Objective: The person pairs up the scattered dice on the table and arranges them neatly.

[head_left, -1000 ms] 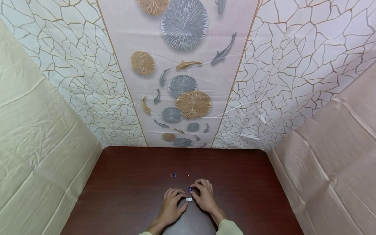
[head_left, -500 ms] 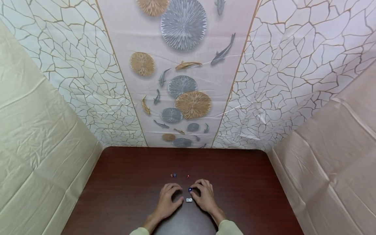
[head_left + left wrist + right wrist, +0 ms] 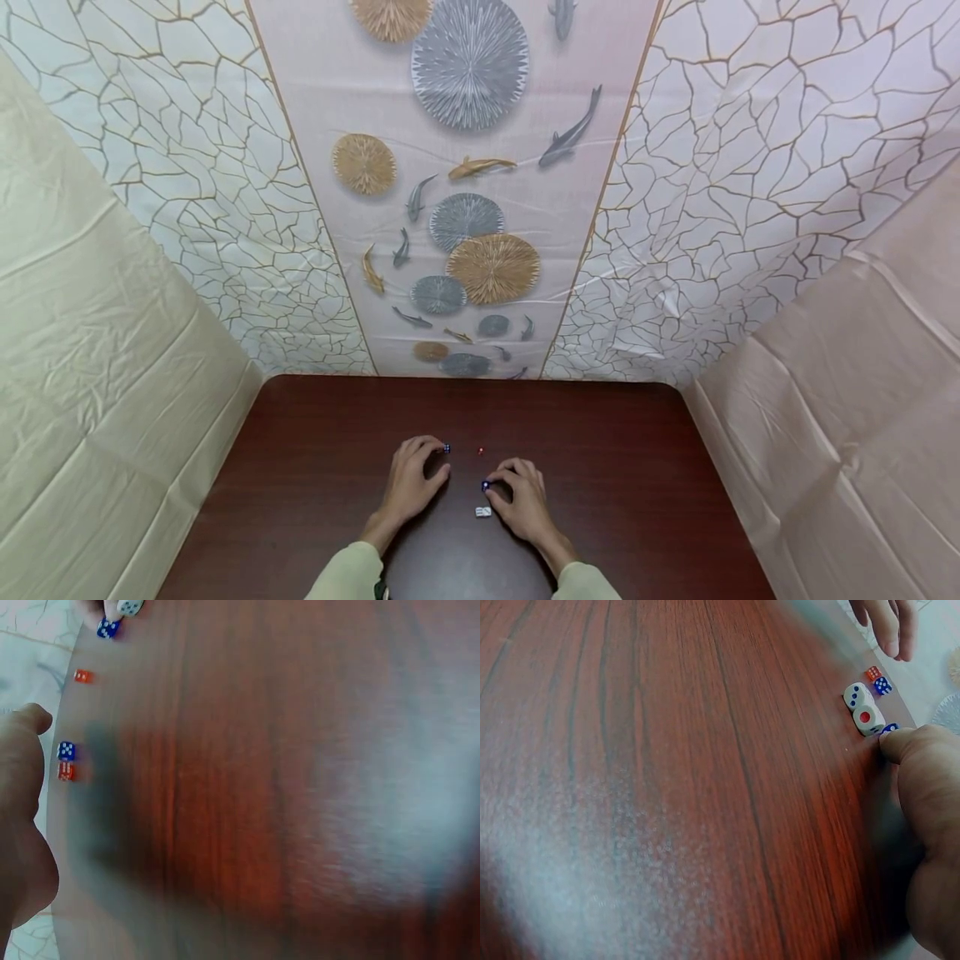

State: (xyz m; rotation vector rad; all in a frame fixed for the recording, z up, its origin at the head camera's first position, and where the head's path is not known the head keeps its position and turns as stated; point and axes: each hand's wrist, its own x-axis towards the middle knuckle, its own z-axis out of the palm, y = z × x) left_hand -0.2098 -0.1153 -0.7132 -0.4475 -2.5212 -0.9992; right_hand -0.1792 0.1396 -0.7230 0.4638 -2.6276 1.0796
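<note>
Right hand (image 3: pixel 525 502) pinching a blue die (image 3: pixel 485 485) in a narrow grip; left hand (image 3: pixel 411 483), grip loose, reaching toward paired dice (image 3: pixel 66 760) beyond fingertips on desk (image 3: pixel 637 467).

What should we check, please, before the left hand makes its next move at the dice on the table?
1. Left hand at the far pair: ok, fingertips beside the far blue die.
2. Left hand's grip: not ok, the fingers are relaxed and hold nothing; the wrist view shows the thumb apart from the far blue die and the paired red die.
3. Pair together: ok, side by side on the table.
4. Right hand steady: ok, it pinches the near blue die.
5. White dice: ok, side by side next to the right thumb.
6. Lone red die: ok, apart from both hands.
</note>
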